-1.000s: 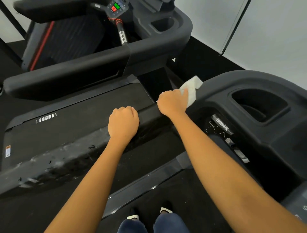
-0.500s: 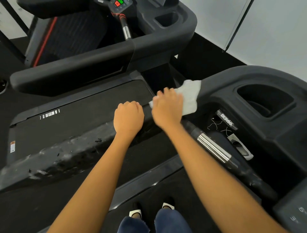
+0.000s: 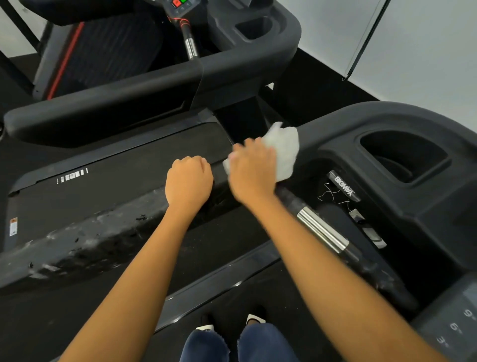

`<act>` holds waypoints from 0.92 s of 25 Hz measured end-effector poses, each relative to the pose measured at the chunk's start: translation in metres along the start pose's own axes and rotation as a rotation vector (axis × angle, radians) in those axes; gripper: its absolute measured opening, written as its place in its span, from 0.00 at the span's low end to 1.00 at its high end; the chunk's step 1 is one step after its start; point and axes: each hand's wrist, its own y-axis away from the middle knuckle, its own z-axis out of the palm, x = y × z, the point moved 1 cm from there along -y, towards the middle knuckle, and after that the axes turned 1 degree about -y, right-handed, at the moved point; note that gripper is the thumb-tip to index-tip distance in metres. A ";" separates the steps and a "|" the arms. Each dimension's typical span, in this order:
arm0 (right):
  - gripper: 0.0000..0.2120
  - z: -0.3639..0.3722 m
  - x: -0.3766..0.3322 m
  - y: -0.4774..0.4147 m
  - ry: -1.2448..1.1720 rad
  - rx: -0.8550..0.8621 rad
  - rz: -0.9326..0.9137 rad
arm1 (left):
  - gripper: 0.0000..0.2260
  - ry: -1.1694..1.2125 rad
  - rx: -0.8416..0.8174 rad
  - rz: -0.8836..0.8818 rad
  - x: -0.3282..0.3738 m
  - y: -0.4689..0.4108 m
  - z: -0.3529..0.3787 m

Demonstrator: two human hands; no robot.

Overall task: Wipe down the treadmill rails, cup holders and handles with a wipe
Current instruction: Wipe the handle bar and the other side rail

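Note:
My right hand [image 3: 251, 173] holds a white wipe [image 3: 282, 155] against the top end of the black side rail [image 3: 85, 240], where it meets the console. The wipe sticks out past my fingers toward the console. My left hand [image 3: 188, 179] grips the same rail just left of the right hand, fingers curled over its far side. The rail's worn, flaking surface runs down to the left. A handle [image 3: 322, 230] with a silver sensor band runs down-right from under my right wrist. A dark cup holder [image 3: 402, 157] sits in the console to the right.
A second treadmill [image 3: 154, 85] stands behind, with its own rail, cup holder [image 3: 254, 28] and red and green buttons [image 3: 180, 3]. The console panel with numbers [image 3: 456, 328] lies at the lower right. My shoes [image 3: 232, 321] stand on the belt below. A pale wall rises at the right.
My right hand with the wipe slid a little left along the rail's top end, and the wipe spread out wider. The silver handle came into view. My left hand kept its grip.

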 end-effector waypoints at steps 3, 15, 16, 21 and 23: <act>0.21 0.010 -0.016 0.035 -0.105 -0.089 -0.236 | 0.16 0.028 -0.018 0.004 0.001 -0.003 -0.001; 0.31 0.009 0.011 -0.006 -0.818 0.152 0.766 | 0.12 0.238 -0.022 -0.092 0.022 -0.005 -0.005; 0.32 0.011 -0.010 0.008 -0.876 0.146 0.763 | 0.12 0.247 -0.020 -0.074 0.026 -0.007 -0.004; 0.32 0.004 0.022 -0.022 -1.233 0.313 1.115 | 0.11 0.280 -0.019 0.001 0.036 -0.011 -0.010; 0.29 0.004 0.043 -0.032 -1.265 0.337 1.204 | 0.11 0.269 -0.030 0.057 0.041 -0.011 -0.008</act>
